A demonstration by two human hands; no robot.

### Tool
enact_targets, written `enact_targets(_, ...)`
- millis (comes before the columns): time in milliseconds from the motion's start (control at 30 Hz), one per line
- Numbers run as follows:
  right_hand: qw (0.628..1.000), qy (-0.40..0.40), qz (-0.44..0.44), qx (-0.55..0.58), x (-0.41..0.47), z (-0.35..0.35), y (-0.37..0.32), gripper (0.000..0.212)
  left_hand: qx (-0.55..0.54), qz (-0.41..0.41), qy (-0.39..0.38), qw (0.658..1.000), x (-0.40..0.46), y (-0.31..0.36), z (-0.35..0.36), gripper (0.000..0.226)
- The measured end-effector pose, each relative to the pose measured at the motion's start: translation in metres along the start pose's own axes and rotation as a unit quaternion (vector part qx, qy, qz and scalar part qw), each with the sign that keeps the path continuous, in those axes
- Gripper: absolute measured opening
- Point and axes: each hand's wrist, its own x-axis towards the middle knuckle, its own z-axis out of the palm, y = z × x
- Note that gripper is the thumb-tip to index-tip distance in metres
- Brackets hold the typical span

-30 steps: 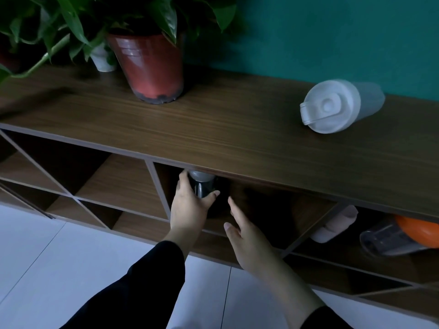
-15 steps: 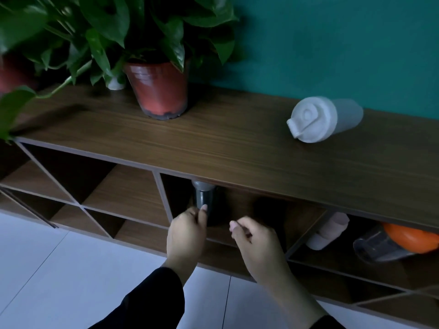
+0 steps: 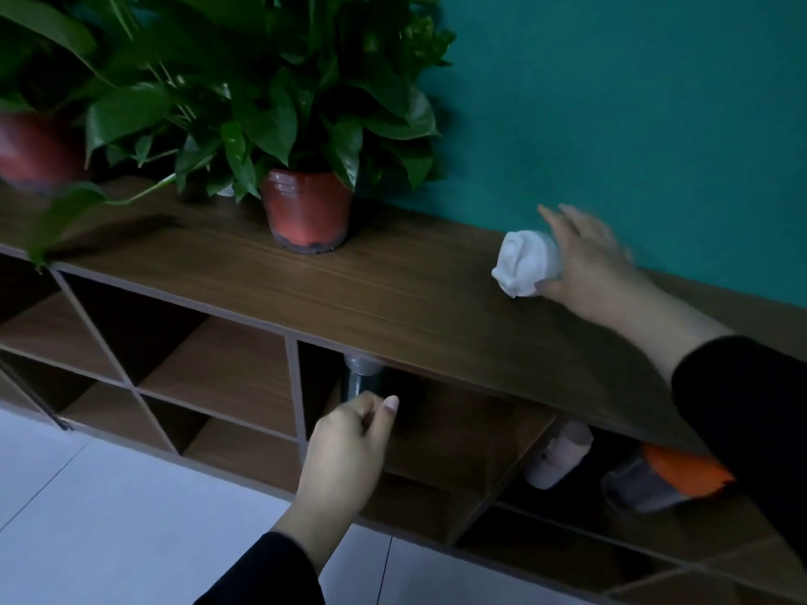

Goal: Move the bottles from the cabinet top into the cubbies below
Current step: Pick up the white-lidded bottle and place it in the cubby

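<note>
One white bottle [image 3: 526, 262] lies sideways on the cabinet top [image 3: 393, 290], the right hand [image 3: 585, 259] spread open against it, needing a full wrap against rolling; the left hand [image 3: 349, 447] hangs loosely curled, empty.

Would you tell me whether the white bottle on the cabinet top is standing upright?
No, the white bottle lies on its side there, the right hand touching it.
</note>
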Motion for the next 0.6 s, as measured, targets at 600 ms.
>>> enact_targets(600,0.995,-0.046,-0.046,0.074,0.013,0.015,0.004,0.091,-0.034,0.034,0.019,0.999,0.001,0.012,-0.021,0.023)
